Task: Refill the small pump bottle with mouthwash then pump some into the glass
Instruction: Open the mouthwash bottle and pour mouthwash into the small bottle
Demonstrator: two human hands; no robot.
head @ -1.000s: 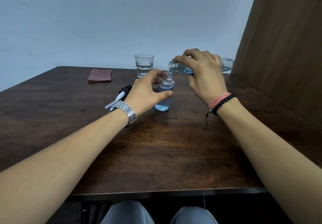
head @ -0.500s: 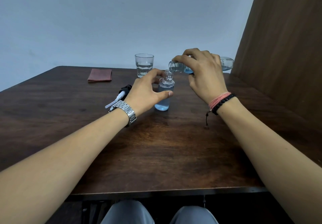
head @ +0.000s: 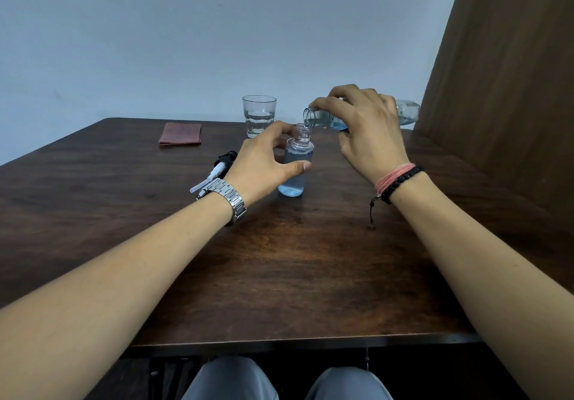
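Here, the small bottle (head: 295, 166) stands open on the table (head: 310, 275), my left hand (head: 264, 166) curled round it, while my right hand (head: 366, 132) grips the mouthwash bottle (head: 320, 119) tipped over its neck; the glass (head: 259, 115) and the pump (head: 222, 166) wait nearby

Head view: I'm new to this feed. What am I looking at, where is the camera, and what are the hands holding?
There is no machine here, only a person at work. The single camera sits on their head, looking forward and down, so both forearms reach in from the bottom. The left hand grips the small bottle, which stands uncapped on the dark table with blue liquid in it. The right hand holds the mouthwash bottle tipped on its side, its mouth right above the small bottle's neck. The pump lies on the table behind the left wrist. Farther back stand a glass and a folded cloth.
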